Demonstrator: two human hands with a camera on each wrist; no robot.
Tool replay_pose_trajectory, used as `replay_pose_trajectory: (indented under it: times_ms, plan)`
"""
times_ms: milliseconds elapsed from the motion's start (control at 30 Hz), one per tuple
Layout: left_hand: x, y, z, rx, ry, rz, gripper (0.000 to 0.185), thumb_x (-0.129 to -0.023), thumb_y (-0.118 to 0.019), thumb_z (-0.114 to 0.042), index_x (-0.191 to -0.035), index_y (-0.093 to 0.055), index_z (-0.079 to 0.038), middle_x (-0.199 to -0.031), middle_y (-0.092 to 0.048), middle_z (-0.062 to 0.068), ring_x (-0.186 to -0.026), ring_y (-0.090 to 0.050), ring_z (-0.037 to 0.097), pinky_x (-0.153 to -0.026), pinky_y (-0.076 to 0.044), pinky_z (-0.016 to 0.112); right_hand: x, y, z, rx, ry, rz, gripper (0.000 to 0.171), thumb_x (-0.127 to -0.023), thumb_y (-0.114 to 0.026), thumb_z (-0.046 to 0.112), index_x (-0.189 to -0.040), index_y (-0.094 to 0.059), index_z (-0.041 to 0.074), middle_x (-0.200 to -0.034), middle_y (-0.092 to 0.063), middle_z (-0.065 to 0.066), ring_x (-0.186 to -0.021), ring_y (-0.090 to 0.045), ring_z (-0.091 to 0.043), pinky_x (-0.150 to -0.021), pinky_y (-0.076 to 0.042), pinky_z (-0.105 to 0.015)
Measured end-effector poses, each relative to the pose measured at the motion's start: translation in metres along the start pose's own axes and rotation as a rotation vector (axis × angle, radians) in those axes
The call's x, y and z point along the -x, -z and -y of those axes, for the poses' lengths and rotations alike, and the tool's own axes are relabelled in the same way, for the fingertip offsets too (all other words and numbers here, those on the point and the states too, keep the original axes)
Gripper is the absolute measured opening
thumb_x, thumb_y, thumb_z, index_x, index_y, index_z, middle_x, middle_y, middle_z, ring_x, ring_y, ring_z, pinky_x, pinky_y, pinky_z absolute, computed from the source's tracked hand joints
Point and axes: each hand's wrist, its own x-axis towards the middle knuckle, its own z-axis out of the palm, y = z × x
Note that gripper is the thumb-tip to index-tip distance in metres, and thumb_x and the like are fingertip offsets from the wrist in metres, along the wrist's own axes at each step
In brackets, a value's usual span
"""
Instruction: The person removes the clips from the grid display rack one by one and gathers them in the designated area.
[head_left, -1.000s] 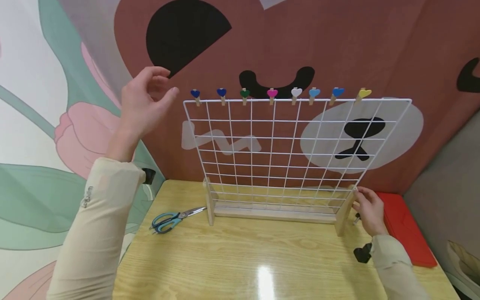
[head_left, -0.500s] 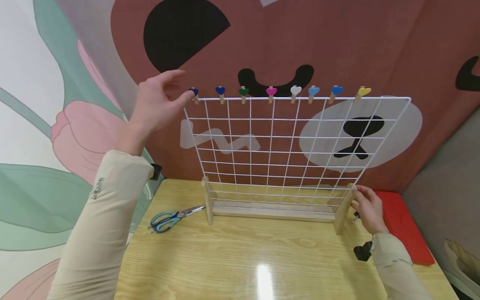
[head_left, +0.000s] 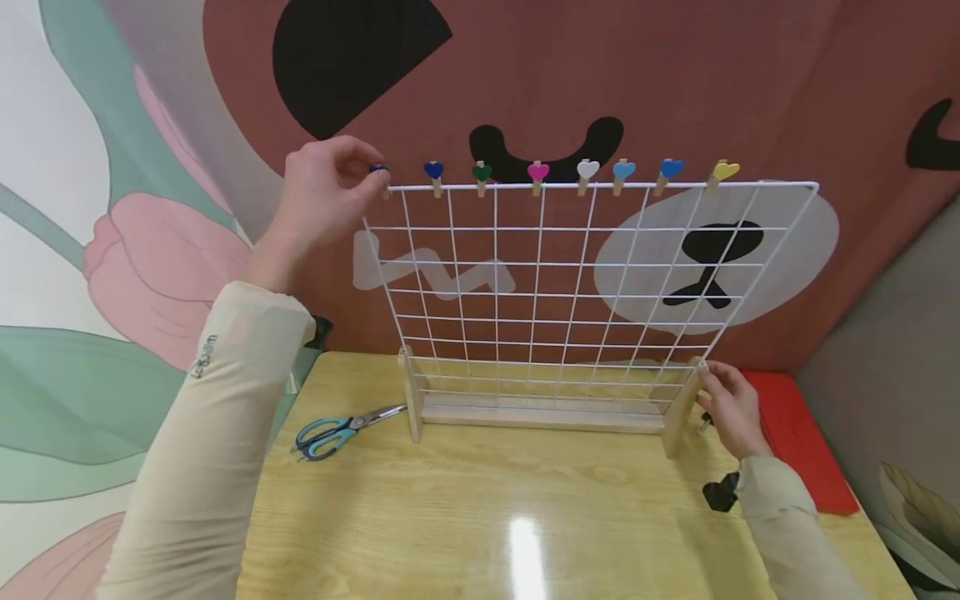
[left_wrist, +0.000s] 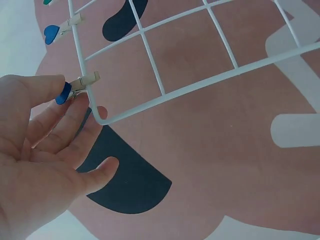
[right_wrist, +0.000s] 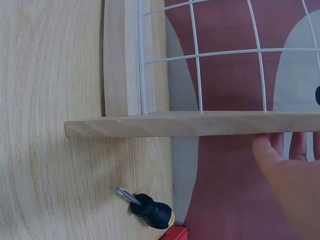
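1. The left hand [head_left: 322, 196] pinched the dark blue heart-topped wooden clothespin [left_wrist: 75, 86] between thumb and fingertips; that clothespin sat clipped at the left end of the top wire of the white wire grid panel [head_left: 570, 283].
2. The right hand [head_left: 731, 408] grasped the right wooden foot [head_left: 678, 408] of the grid panel's stand, fingers curled round its far edge.
3. Seven more heart-topped clothespins [head_left: 537, 173] were clipped along the same top wire, to the right of the pinched one.
4. Teal-handled scissors [head_left: 330, 432] lay on the light wooden table [head_left: 465, 517], left of the stand.
5. A short black-handled screwdriver [right_wrist: 150, 209] lay just beside the right foot, and a flat red lid [head_left: 802, 442] lay at the table's right edge.
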Motion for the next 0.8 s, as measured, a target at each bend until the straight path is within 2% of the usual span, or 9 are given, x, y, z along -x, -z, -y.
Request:
replay_pose_trajectory:
  times_ms: [133, 200, 267, 300, 367, 433, 500, 633, 800]
  plan:
    - [-0.004, -0.001, 0.003, 0.056, 0.029, 0.012, 0.035, -0.094, -0.060, -0.035, -0.117, -0.066, -0.010, -0.102, -0.069, 0.006, -0.095, -0.063, 0.016, -0.086, -0.047, 0.030, 0.013, -0.010, 0.029, -0.048, -0.038, 0.038, 0.033, -0.093, -0.065, 0.024, -0.123, -0.058, 0.012, -0.114, -0.057, 0.000, -0.098, -0.058, -0.011, -0.076, -0.054, -0.025]
    - [-0.005, -0.002, 0.005, 0.099, 0.051, 0.024, 0.037, -0.094, -0.060, -0.037, -0.120, -0.065, -0.011, -0.103, -0.069, 0.005, -0.098, -0.062, 0.015, -0.086, -0.046, 0.029, 0.014, -0.010, 0.030, -0.043, -0.033, 0.055, 0.033, -0.093, -0.065, 0.024, -0.123, -0.058, 0.013, -0.114, -0.057, 0.001, -0.098, -0.058, -0.009, -0.077, -0.054, -0.025]
    - [-0.006, -0.002, 0.007, 0.138, 0.075, 0.038, 0.040, -0.093, -0.061, -0.038, -0.124, -0.063, -0.011, -0.107, -0.069, 0.005, -0.100, -0.062, 0.014, -0.086, -0.047, 0.028, 0.034, -0.029, 0.067, -0.011, -0.080, 0.037, 0.031, -0.094, -0.062, 0.024, -0.122, -0.056, 0.011, -0.112, -0.055, 0.002, -0.098, -0.056, -0.009, -0.078, -0.053, -0.023]
    - [-0.006, -0.002, 0.008, 0.152, 0.083, 0.042, 0.041, -0.093, -0.061, -0.038, -0.124, -0.063, -0.011, -0.107, -0.069, 0.005, -0.100, -0.062, 0.014, -0.085, -0.047, 0.028, 0.029, -0.025, 0.058, -0.051, -0.072, 0.052, 0.031, -0.094, -0.062, 0.025, -0.121, -0.057, 0.009, -0.112, -0.056, 0.000, -0.098, -0.056, -0.010, -0.078, -0.053, -0.024]
    - [-0.006, 0.000, 0.010, 0.172, 0.096, 0.047, 0.042, -0.093, -0.061, -0.038, -0.125, -0.063, -0.012, -0.108, -0.069, 0.004, -0.099, -0.062, 0.013, -0.084, -0.047, 0.027, 0.031, -0.028, 0.064, -0.043, -0.049, 0.058, 0.029, -0.094, -0.063, 0.026, -0.118, -0.058, 0.010, -0.109, -0.057, 0.001, -0.096, -0.057, -0.010, -0.075, -0.054, -0.022]
    - [-0.007, 0.001, 0.010, 0.181, 0.102, 0.050, 0.041, -0.092, -0.062, -0.039, -0.122, -0.065, -0.012, -0.104, -0.070, 0.004, -0.095, -0.063, 0.011, -0.081, -0.047, 0.025, 0.039, -0.036, 0.083, -0.056, -0.085, 0.060, 0.027, -0.095, -0.062, 0.023, -0.118, -0.057, 0.009, -0.108, -0.057, 0.001, -0.096, -0.056, -0.010, -0.079, -0.053, -0.026]
    - [-0.007, 0.001, 0.011, 0.191, 0.097, 0.045, 0.038, -0.092, -0.063, -0.038, -0.119, -0.068, -0.012, -0.096, -0.071, 0.001, -0.090, -0.062, 0.011, -0.077, -0.046, 0.025, 0.024, -0.022, 0.059, -0.087, -0.055, 0.079, 0.027, -0.094, -0.064, 0.022, -0.118, -0.060, 0.011, -0.108, -0.059, 0.001, -0.096, -0.058, -0.010, -0.079, -0.054, -0.029]
    - [-0.008, 0.000, 0.012, 0.206, 0.086, 0.013, 0.036, -0.091, -0.064, -0.036, -0.116, -0.069, -0.010, -0.088, -0.071, -0.004, -0.086, -0.062, 0.011, -0.070, -0.043, 0.024, 0.027, -0.025, 0.060, -0.035, -0.037, 0.040, 0.026, -0.093, -0.065, 0.023, -0.116, -0.060, 0.012, -0.108, -0.059, 0.001, -0.095, -0.057, -0.011, -0.071, -0.054, -0.025]
    - [-0.006, -0.007, 0.014, 0.226, 0.106, -0.046, 0.033, -0.092, -0.063, -0.034, -0.113, -0.071, -0.011, -0.089, -0.071, -0.005, -0.085, -0.061, 0.011, -0.065, -0.042, 0.024, 0.043, -0.037, 0.082, 0.012, -0.056, 0.038, 0.024, -0.094, -0.063, 0.026, -0.114, -0.059, 0.013, -0.108, -0.058, 0.001, -0.096, -0.055, -0.009, -0.070, -0.053, -0.024]
